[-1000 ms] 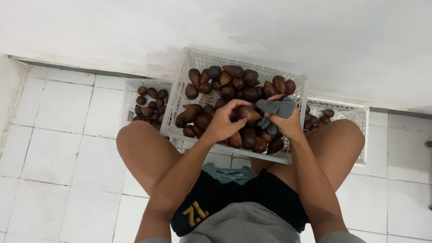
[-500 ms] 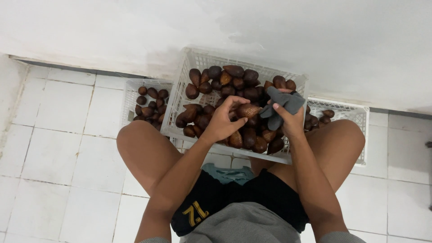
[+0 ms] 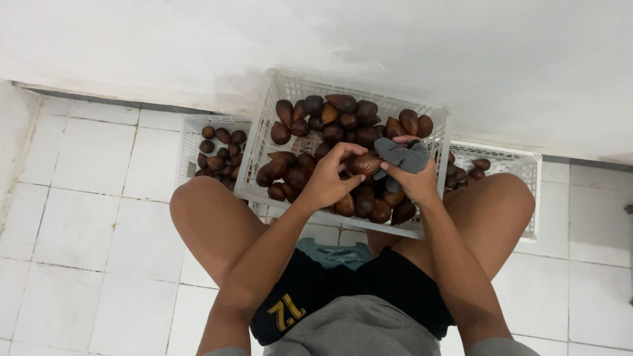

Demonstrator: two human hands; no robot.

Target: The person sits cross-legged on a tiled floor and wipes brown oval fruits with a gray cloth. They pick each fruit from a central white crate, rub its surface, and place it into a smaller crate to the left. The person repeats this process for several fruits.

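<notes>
Brown scaly fruit (image 3: 364, 163) sits pinched in your left hand (image 3: 328, 181) over the middle crate (image 3: 277, 99), while your right hand (image 3: 415, 178) presses a grey cloth (image 3: 401, 155) against it.

Your left fingers are curled shut around the one fruit, held just above the heap in the big white crate between your knees; your right hand is closed on the bunched cloth, touching the fruit's end. Judging by the piles, most of the work remains: the middle crate is heaped full, the left crate (image 3: 191, 132) holds a smaller batch, and the right crate (image 3: 514, 158) shows only a few. Your right knee covers much of the right crate, your hands hide the fruit beneath them, and I cannot tell cleaned fruit from uncleaned.
</notes>
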